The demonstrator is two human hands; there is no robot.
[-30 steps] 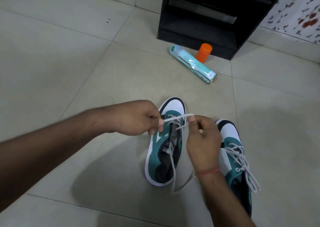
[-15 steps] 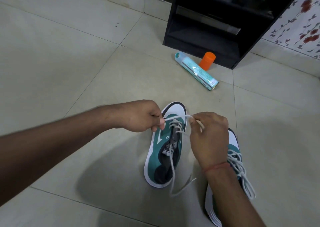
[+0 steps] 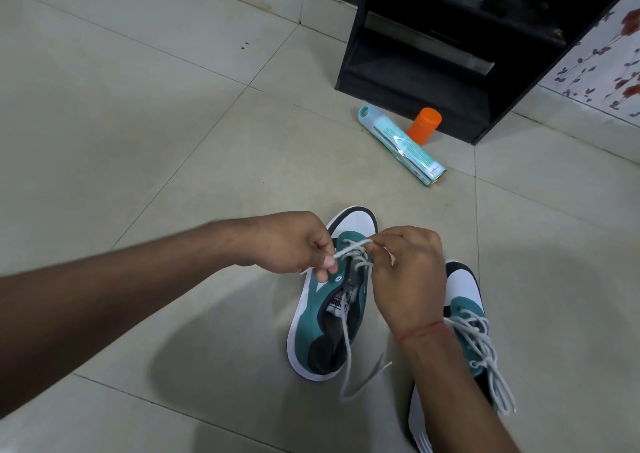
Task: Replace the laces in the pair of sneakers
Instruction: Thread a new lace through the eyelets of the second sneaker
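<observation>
Over the last second the left hand and right hand, each pinching the white lace, have drawn closer above the sneaker standing mid-floor, so it looks like threading the front eyelets is progressing.

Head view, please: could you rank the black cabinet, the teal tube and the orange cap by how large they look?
1. black cabinet, cropped by the frame
2. teal tube, lying on the floor
3. orange cap, just behind the tube
</observation>
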